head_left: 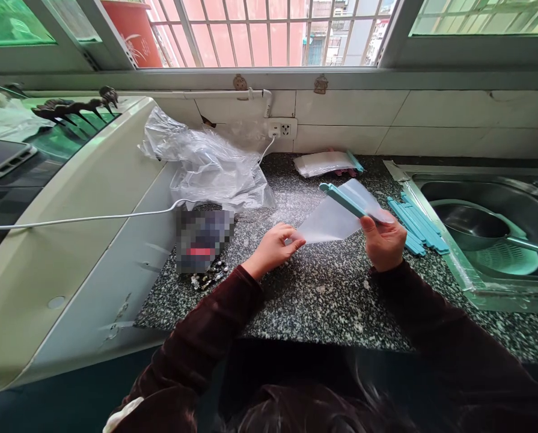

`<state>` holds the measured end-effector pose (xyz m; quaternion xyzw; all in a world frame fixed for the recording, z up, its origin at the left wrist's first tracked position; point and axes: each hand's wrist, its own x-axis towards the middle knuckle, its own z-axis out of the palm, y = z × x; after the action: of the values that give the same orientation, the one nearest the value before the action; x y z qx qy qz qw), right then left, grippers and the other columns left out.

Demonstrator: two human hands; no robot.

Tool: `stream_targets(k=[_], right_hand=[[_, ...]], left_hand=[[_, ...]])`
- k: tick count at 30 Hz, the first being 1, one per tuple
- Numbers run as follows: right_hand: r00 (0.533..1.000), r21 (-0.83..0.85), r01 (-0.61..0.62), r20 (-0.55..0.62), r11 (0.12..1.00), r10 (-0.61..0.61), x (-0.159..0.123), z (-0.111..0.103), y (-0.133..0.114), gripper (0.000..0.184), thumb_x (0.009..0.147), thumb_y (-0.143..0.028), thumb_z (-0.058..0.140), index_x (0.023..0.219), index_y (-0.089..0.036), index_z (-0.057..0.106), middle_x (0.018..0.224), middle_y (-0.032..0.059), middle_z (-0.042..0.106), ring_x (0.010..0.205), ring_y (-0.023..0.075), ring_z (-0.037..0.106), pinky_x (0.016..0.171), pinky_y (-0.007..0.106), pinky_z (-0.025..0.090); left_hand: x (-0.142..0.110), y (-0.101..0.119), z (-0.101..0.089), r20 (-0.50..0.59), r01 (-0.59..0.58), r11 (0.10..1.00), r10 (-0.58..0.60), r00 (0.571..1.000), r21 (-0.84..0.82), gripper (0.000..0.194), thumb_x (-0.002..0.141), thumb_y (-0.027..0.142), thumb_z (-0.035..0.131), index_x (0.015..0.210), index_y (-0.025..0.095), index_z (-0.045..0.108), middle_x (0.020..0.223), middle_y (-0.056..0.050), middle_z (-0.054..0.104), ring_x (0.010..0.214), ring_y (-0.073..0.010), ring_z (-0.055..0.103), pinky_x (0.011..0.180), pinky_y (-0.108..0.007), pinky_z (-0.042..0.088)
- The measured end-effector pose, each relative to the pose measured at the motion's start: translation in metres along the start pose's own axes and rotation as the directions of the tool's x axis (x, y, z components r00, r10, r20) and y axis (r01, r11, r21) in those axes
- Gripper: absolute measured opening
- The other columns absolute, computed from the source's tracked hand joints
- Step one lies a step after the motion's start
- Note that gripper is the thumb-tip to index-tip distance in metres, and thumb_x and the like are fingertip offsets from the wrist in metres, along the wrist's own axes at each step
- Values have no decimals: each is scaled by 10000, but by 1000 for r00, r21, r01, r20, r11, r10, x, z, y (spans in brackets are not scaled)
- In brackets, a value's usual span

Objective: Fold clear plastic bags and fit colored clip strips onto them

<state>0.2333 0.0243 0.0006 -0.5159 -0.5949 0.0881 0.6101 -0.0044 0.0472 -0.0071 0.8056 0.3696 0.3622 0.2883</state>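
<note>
A frosted, see-through plastic bag (325, 224) is stretched above the speckled counter between both hands. My left hand (275, 245) is closed in a pinch on its left corner. On the other side, my right hand (385, 239) grips the bag with the thumb in front, together with a teal sealing clip (344, 199) that lies slantwise across the plastic. The fingers behind the bag are partly hidden. Several more teal clips (415, 222) lie on the counter just right of my right hand. Behind the bag rests a pack of white and teal pieces (327, 163).
A crumpled clear plastic bag (219, 165) sits left, beside a blurred-out dark object (204, 240) and a beaded string (210, 275). A white cable (115, 215) runs to the wall socket (282, 128). At right, a sink (435, 180) holds a pan (469, 222) and green strainer (507, 261).
</note>
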Motion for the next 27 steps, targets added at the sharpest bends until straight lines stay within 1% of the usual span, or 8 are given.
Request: stream_targets(k=[4,7,12,15,18,20,24,27], right_hand=[[997,54,-35,-65,998,39,1,-1,0,298,789,-476,607,850,-184,615,734,42,606,679,172,570,676,369,503],[998,27,-12,-68,1000,14,0,-2,-2,267,800,-455,603,840,-192,619,707,30,593,648,163,560,650,360,501],[994,-48,108,-17,993,-109,-3,-3,-9,205,821,-408,585,814,-204,607,707,29,584,628,157,545,605,343,484],[980,-16,199,25,980,-198,-6,-1,-13,159,830,-369,578,814,-212,598,759,49,611,692,181,572,632,362,487],[940,19,334,71,942,-335,-7,1,-18,67,816,-296,603,820,-229,603,755,43,631,725,194,578,666,380,486],[908,3,403,126,915,-400,-7,1,-22,37,808,-270,610,831,-241,615,749,37,643,725,195,580,668,381,483],[880,-51,438,229,897,-417,-5,-1,-29,54,807,-295,611,830,-256,640,755,38,666,727,199,582,670,385,483],[854,-70,473,280,878,-438,-4,-1,-30,31,790,-276,633,815,-273,651,741,24,669,715,192,573,665,379,479]], left_hand=[[1,-3,0,-40,68,997,-66,997,34,152,785,226,631,642,182,661,658,-12,595,701,-154,517,682,-276,410],[2,-4,0,-52,91,995,-89,995,39,188,790,224,623,610,178,651,639,-8,581,685,-151,512,674,-273,406],[2,-5,-1,-92,131,988,-123,988,79,152,775,202,630,628,167,647,670,-14,587,708,-158,522,706,-289,411],[1,-6,0,-120,134,987,-123,985,87,67,754,207,653,699,168,660,716,-21,604,752,-172,532,732,-305,420],[1,-5,0,-147,75,997,-69,987,32,90,744,257,680,762,170,664,752,-27,613,782,-177,536,760,-319,428],[0,-2,-1,-185,6,998,-16,983,-58,210,727,339,706,850,174,664,804,-35,623,805,-174,545,776,-319,435],[-3,5,-6,-273,-111,962,40,961,-248,517,684,517,703,1084,204,612,933,-51,627,848,-161,563,796,-312,448],[-4,12,-11,-302,-179,935,83,950,-307,503,688,519,698,1092,228,619,904,-35,620,831,-146,564,773,-298,454]])
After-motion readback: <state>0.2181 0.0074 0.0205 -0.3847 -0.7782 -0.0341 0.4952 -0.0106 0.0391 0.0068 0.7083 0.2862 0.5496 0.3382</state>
